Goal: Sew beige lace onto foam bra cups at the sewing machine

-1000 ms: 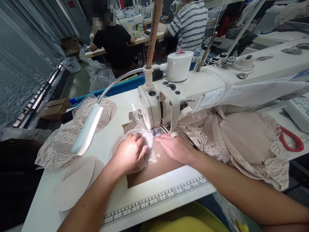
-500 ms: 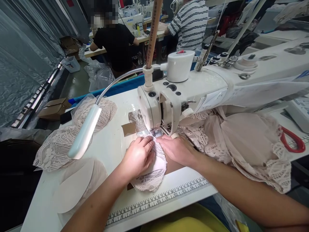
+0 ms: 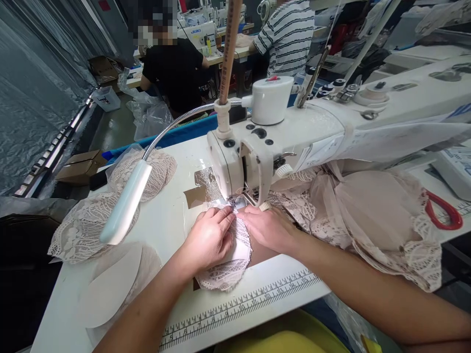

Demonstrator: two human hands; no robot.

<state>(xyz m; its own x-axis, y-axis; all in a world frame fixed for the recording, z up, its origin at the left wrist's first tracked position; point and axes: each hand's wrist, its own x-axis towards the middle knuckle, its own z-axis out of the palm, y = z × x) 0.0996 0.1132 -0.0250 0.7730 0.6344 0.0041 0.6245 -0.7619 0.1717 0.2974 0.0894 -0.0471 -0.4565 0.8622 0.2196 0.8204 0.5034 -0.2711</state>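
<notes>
A pale pink lace piece (image 3: 223, 275) with a scalloped edge lies on the sewing machine's bed, its far end under the needle area of the white sewing machine (image 3: 225, 164). My left hand (image 3: 210, 238) rests over its left side, fingers curled together and pressing the fabric close to the presser foot. From the right, my right hand (image 3: 268, 226) has its thumb and fingers closed on the lace's right edge, just below the machine head. A smooth white layer shows between the lace parts under my left hand. The needle tip is hard to make out.
Lace cups (image 3: 83, 228) and a smooth round cup (image 3: 116, 287) lie at left under a bendable lamp (image 3: 127, 203). More lace garments (image 3: 379, 206) and red-handled scissors (image 3: 443, 211) lie at right. A printed ruler (image 3: 239, 309) runs along the front edge. Two people sit beyond.
The whole view has shifted slightly left. My hands and the lace piece keep almost the same place at the needle. The person in black at the back has changed arm position.
</notes>
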